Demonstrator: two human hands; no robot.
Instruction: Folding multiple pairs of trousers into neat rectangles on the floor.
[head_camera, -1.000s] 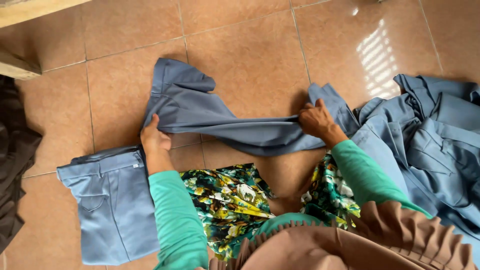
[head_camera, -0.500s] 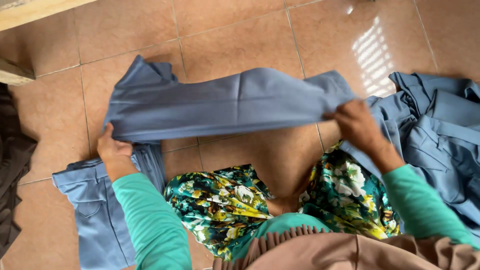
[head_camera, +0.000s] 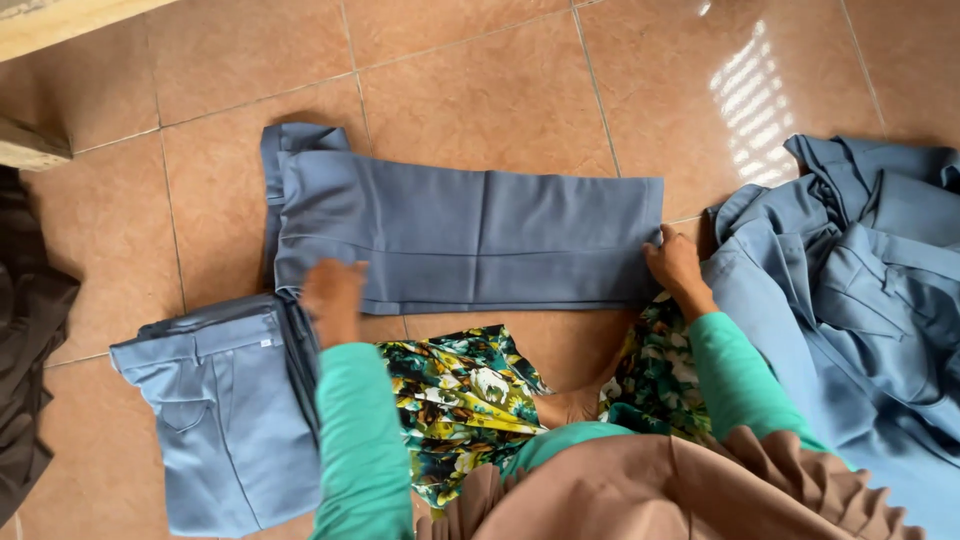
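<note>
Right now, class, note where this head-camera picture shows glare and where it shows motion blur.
Head view: window glare streaks the floor tiles at upper right; the left hand is smeared by motion blur; the right hand and the flat blue-grey trousers look sharp.

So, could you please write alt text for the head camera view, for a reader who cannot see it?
Two hands in green sleeves, left hand and right hand, press a blue-grey pair of trousers flat on a tiled floor. A folded pair lies to the left, and a heap of blue-grey garments to the right.
</note>
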